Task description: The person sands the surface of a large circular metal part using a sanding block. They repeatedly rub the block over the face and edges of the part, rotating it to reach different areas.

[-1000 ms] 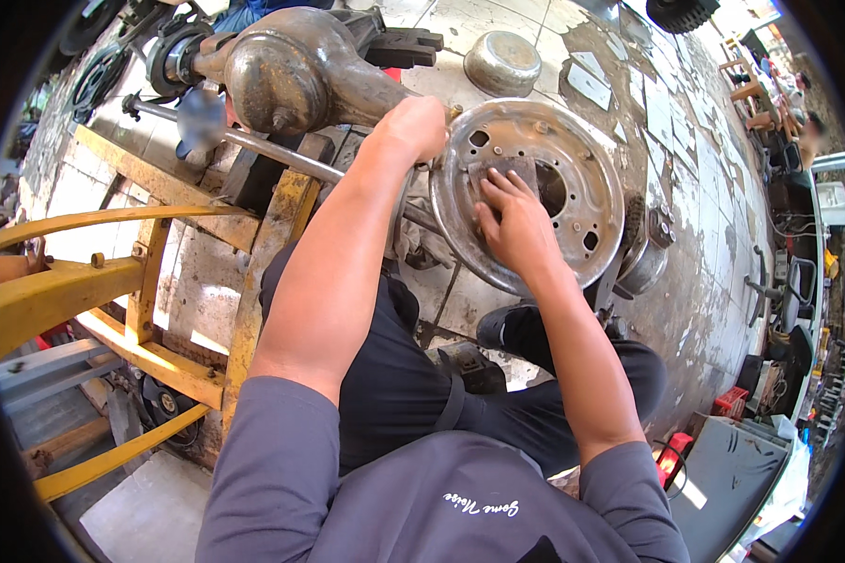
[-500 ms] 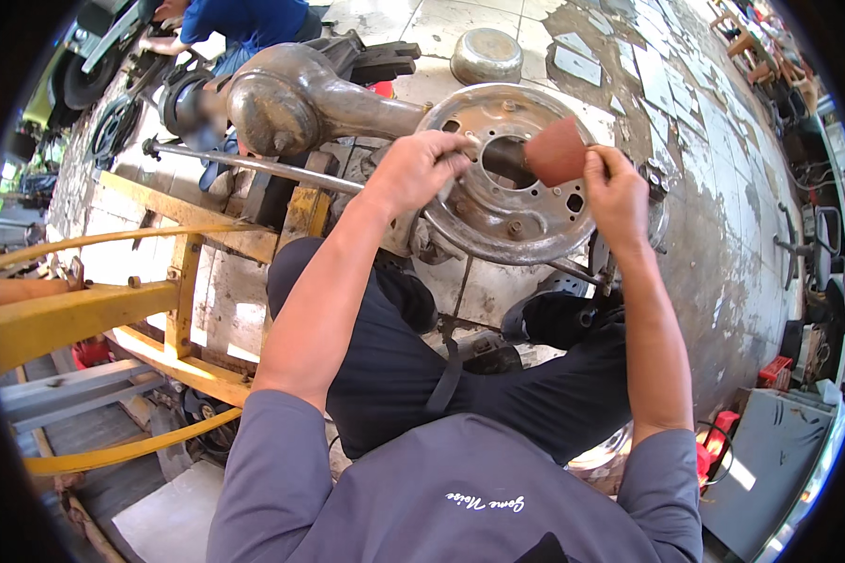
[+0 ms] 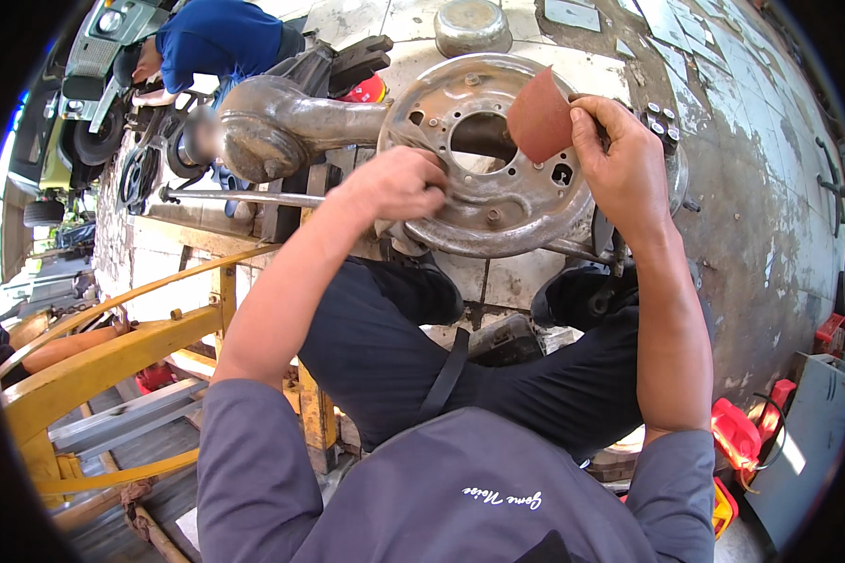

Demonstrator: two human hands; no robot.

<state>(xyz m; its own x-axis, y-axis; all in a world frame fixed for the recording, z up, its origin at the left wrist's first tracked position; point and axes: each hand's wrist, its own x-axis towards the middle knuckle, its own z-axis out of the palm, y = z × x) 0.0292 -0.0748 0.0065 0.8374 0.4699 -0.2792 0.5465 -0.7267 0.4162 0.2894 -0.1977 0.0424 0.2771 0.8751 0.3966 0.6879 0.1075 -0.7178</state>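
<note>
My right hand pinches a reddish-brown, slightly curled sheet of sandpaper between thumb and fingers. The sheet hangs above the right part of a round, worn metal plate with a large centre hole, smaller holes around it and a raised rim. Over the plate's lower left edge is my left hand, its fingers curled in and partly smeared by motion. Whatever it may hold is hidden. Behind the plate, to the left, lies a rusty axle housing with a bulging round middle.
A metal rod and a yellow frame stand left of my legs. A round metal drum sits on the tiles behind the plate. Another person in a blue shirt bends at the upper left. Red containers stand at the right.
My left hand has moved down and left, away from the centre hole to the plate's lower edge. The sandpaper stays in my right hand, shifted slightly. My view has turned a little.
</note>
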